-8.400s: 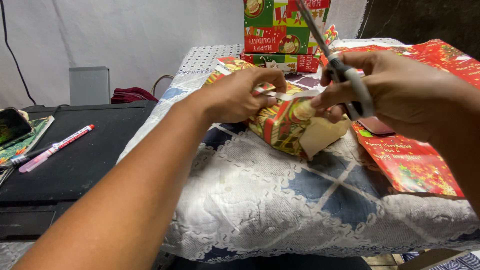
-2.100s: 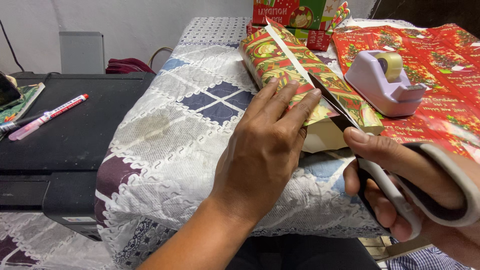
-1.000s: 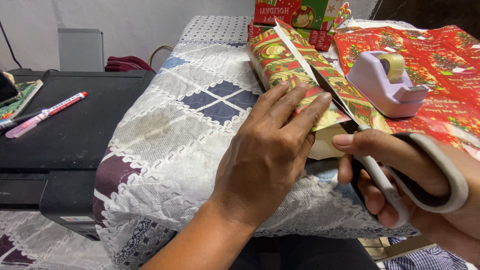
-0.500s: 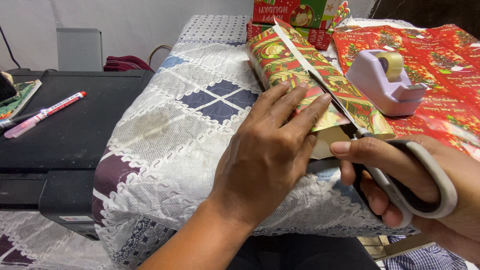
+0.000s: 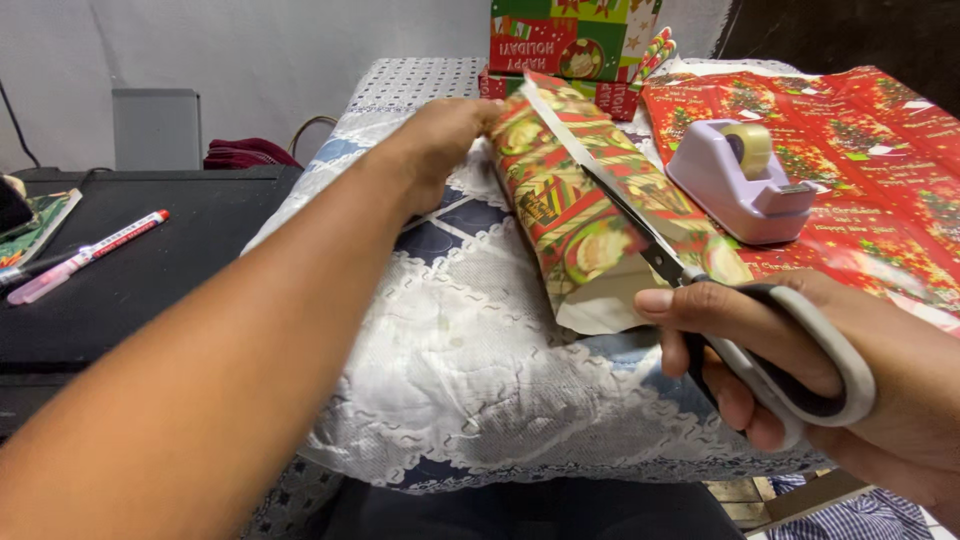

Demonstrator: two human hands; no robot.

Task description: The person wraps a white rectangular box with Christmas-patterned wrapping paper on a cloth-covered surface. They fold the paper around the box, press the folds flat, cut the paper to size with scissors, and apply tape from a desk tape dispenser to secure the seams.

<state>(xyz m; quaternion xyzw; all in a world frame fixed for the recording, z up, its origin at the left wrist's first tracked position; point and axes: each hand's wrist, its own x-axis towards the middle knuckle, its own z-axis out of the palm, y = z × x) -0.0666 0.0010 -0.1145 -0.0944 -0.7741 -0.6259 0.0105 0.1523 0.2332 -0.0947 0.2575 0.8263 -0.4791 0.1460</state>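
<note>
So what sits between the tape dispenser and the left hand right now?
In the head view, the wrapped package lies between the tape dispenser and the left hand, with the scissors' blade running along it.

The parcel [image 5: 580, 210] is a long package wrapped in red, green and gold festive paper, lying lengthwise on the patterned cloth, its far end toward the back and its near end open, showing the paper's pale underside. The scissors [image 5: 700, 300] have grey handles and long blades; the blades lie along the parcel's top, running up its length beside a raised flap of paper, with the tip near the far end. The handles hang off the parcel's near right corner.
</note>
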